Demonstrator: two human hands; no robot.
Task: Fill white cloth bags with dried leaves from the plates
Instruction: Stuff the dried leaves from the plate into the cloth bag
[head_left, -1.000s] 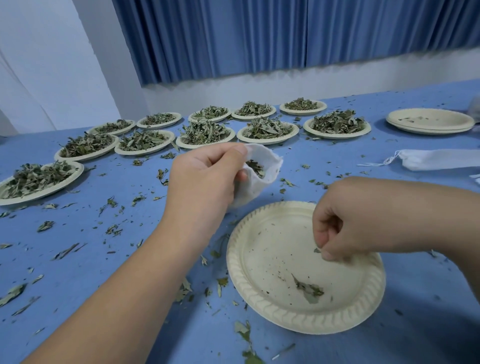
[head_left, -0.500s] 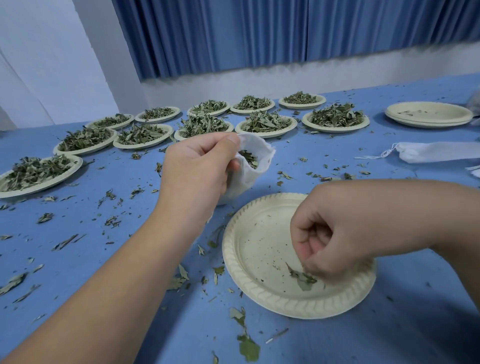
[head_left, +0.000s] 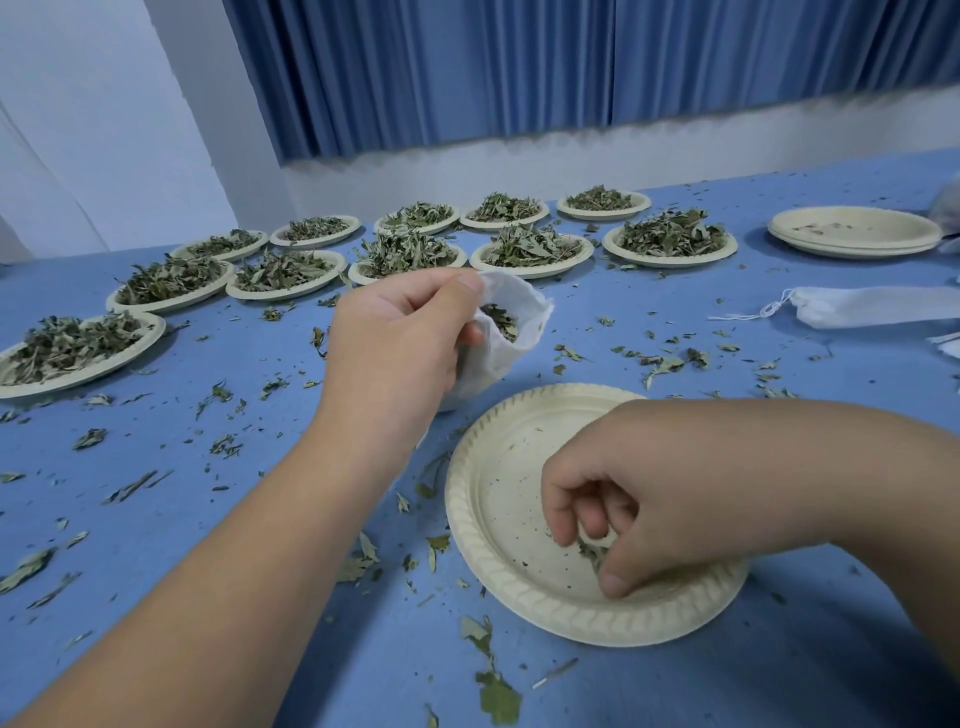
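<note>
My left hand (head_left: 400, 348) grips a white cloth bag (head_left: 506, 338) by its mouth and holds it open above the blue table; dried leaves show inside it. Just in front lies a cream paper plate (head_left: 498, 499), almost bare apart from crumbs. My right hand (head_left: 639, 514) reaches down onto that plate and pinches the last dried leaves (head_left: 589, 551) between thumb and fingertips.
Several cream plates heaped with dried leaves (head_left: 530, 247) stand in two rows across the back of the table. A stack of used plates (head_left: 852, 231) sits at the far right, with a flat white drawstring bag (head_left: 872, 306) in front of it. Loose leaf bits litter the blue cloth.
My right hand has moved down and toward the near rim of the plate and closed its fingertips on the leaves there. My left hand keeps the bag held open in about the same place.
</note>
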